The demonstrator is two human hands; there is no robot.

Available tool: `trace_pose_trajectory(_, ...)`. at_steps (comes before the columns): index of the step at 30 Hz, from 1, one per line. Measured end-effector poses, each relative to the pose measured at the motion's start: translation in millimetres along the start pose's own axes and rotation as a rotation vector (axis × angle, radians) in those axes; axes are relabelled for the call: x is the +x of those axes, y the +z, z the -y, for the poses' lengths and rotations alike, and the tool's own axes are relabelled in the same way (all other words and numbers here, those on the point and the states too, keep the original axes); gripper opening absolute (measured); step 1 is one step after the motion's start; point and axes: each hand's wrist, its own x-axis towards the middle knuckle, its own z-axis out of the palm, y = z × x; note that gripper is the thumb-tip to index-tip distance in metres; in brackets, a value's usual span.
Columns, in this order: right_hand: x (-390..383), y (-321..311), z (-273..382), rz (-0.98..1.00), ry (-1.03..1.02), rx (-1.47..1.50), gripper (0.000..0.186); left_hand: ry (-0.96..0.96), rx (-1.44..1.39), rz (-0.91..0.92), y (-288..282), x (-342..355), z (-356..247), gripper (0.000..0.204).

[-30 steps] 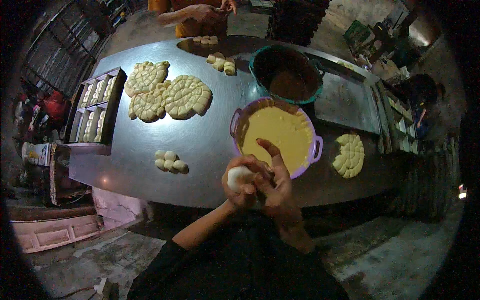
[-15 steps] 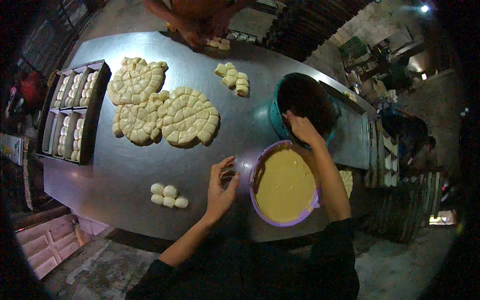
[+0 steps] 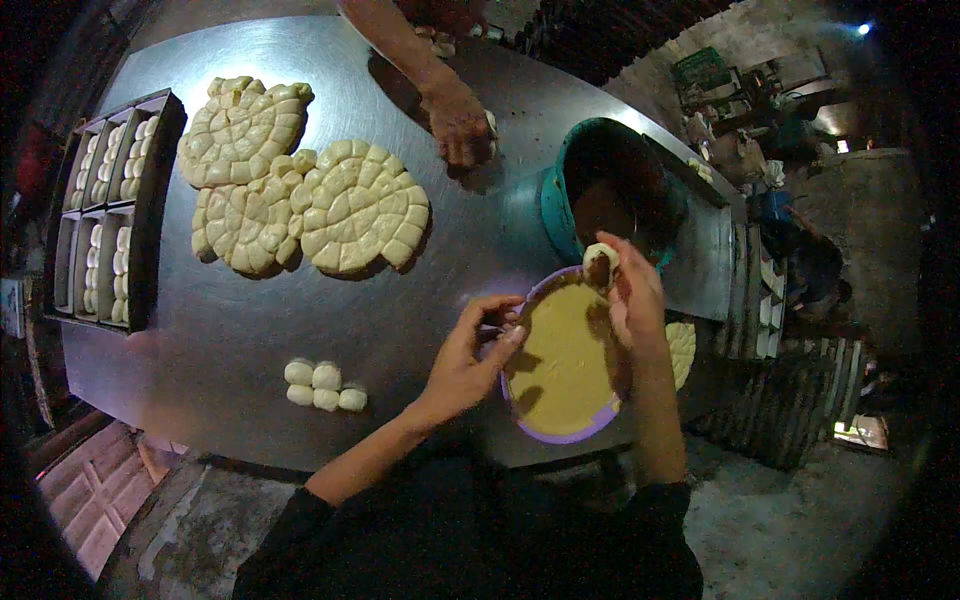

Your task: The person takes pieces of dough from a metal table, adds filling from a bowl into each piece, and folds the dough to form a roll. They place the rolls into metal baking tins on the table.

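My right hand (image 3: 638, 295) is above the far edge of a purple-rimmed bowl (image 3: 563, 437). Its fingers hold a dough piece (image 3: 602, 252) with a dab of brown filling on it. A smooth pale-yellow mass (image 3: 565, 365) fills the bowl. My left hand (image 3: 478, 355) is at the bowl's left rim, fingers curved and thumb apart, nothing visible in it; whether it touches the rim is hard to tell. Beyond the bowl stands a deep teal tub (image 3: 560, 215) with dark brown filling inside. Several dough balls (image 3: 325, 385) sit together to the left of my left hand.
Large clusters of cut dough (image 3: 365, 205) lie on the metal table (image 3: 230, 330). A dark tray of tins (image 3: 150, 215) with dough balls stands at the left edge. Across the table, another person's hand (image 3: 460, 125) covers dough pieces. More dough (image 3: 682, 350) lies right of my right forearm.
My right hand has come out of the teal tub and now holds dough with filling over the bowl. My left hand has moved right to the rim. The other person's hand has reached in.
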Motion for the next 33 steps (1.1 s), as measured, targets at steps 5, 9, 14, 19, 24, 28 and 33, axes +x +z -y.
trace_pose_trajectory(5, -93, 75, 15, 0.098, -0.221, 0.363, 0.043, -0.080, -0.136, 0.040, 25, -21, -13, 0.046)
trace_pose_trajectory(9, -134, 51, -9, 0.145, -0.367, 0.358, 0.039, -0.395, -0.552, -0.043, 55, -55, -34, 0.044)
trace_pose_trajectory(14, -172, 6, -17, 0.268, -0.596, -0.068, 0.039, -0.335, -0.799, -0.127, 85, -89, -13, 0.041)
trace_pose_trajectory(19, -221, -21, -4, 0.150, -0.992, -0.765, 0.057, 0.016, -0.269, 0.038, 125, -131, -16, 0.046)
trace_pose_trajectory(24, -262, -42, -22, 0.219, -0.792, -0.018, 0.033, 0.168, 0.041, 0.038, 157, -168, -1, 0.042)
trace_pose_trajectory(28, -300, -50, 0, 0.277, -1.143, -0.646, 0.035, 0.004, 0.002, -0.113, 175, -195, -4, 0.036)
trace_pose_trajectory(33, -326, -51, 11, 0.353, -1.213, -0.709, 0.029, 0.029, 0.173, -0.210, 178, -223, 1, 0.029)
